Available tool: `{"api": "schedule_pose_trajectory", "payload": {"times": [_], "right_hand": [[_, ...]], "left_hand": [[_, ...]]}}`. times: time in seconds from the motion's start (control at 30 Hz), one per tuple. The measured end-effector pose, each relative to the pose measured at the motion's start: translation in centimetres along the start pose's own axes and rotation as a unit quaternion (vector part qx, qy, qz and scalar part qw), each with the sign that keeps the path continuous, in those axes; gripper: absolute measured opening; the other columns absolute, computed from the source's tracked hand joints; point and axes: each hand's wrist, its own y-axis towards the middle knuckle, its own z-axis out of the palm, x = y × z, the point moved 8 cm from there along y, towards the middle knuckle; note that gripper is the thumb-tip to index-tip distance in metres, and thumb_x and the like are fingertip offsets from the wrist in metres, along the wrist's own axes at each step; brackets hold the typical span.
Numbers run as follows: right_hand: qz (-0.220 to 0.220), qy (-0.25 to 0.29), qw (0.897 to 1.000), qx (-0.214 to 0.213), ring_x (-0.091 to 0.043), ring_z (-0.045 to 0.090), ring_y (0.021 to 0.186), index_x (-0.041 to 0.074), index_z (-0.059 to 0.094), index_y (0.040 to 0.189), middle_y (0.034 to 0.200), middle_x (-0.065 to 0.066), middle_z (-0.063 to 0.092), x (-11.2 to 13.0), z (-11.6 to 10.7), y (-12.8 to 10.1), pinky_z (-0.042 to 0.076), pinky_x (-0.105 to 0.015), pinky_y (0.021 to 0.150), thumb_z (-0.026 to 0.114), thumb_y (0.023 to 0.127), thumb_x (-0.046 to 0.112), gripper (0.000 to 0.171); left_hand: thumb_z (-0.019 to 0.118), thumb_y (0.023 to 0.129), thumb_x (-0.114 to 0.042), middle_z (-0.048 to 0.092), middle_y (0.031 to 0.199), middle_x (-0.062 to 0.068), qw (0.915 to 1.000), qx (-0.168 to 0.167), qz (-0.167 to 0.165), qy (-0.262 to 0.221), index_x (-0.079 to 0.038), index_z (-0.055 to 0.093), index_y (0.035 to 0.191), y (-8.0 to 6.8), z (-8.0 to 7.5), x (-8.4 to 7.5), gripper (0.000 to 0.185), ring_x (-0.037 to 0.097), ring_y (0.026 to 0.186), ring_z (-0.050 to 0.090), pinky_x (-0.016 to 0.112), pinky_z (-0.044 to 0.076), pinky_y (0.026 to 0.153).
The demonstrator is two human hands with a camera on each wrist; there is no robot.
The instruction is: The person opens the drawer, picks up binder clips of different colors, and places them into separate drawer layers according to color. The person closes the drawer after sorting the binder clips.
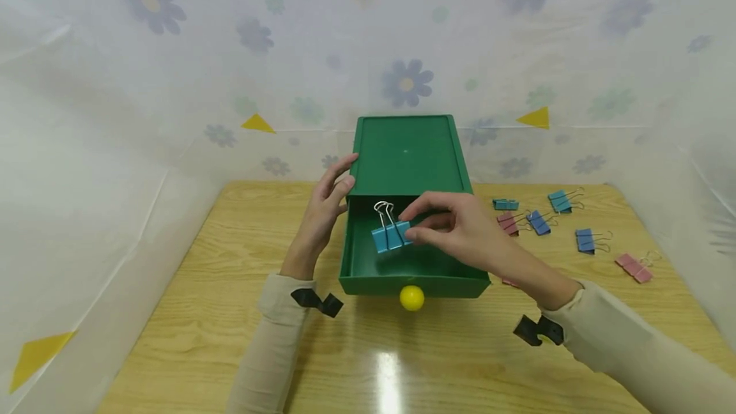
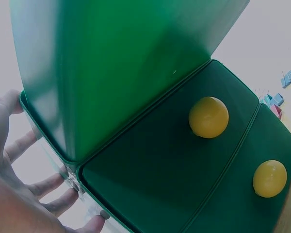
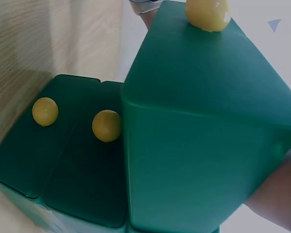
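Over the pulled-out top drawer of a green drawer box, my right hand pinches a light-blue binder clip between thumb and fingers. The clip hangs with its wire handles up. A yellow knob sits on the drawer's front. My left hand rests against the box's left side, fingers extended; the left wrist view shows its spread fingers along that side. In the right wrist view the drawer hides the right hand's fingers and the clip.
Right of the box, several binder clips lie on the wooden table: a teal one, a blue one and a pink one among them. Closed lower drawers have yellow knobs. A flowered sheet surrounds the table.
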Motion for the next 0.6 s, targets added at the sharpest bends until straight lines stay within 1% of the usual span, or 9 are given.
{"api": "schedule_pose_trajectory", "payload": {"times": [0.27,0.43,0.6], "right_hand": [[0.011,-0.009,0.999,0.048,-0.017,0.075,0.089,0.006,0.072,0.109,0.112,-0.009,0.068,0.0,1.7,1.5,0.060,-0.032,0.079,0.075,0.093,0.004,0.016],[0.017,-0.036,0.997,0.066,-0.016,0.075,0.090,0.010,0.073,0.106,0.108,-0.005,0.070,-0.5,2.8,2.2,0.059,-0.031,0.080,0.076,0.092,0.007,0.014],[0.015,-0.058,0.995,0.085,-0.014,0.075,0.089,0.012,0.073,0.103,0.104,-0.001,0.071,-0.9,3.6,2.4,0.059,-0.029,0.082,0.078,0.092,0.008,0.013]], "left_hand": [[0.055,0.104,-0.040,0.039,0.157,-0.005,1.0000,0.000,-0.004,0.001,-0.032,0.050,0.153,0.1,-0.2,0.2,0.049,0.023,0.142,0.041,0.070,0.034,0.106],[0.054,0.105,-0.038,0.038,0.157,-0.005,1.0000,0.001,-0.003,0.002,-0.031,0.049,0.153,0.0,-0.3,0.1,0.049,0.024,0.144,0.039,0.072,0.033,0.106],[0.054,0.105,-0.037,0.039,0.157,-0.005,1.0000,0.006,0.000,-0.003,-0.030,0.049,0.153,0.1,-0.1,0.1,0.048,0.025,0.145,0.039,0.072,0.033,0.106]]}}
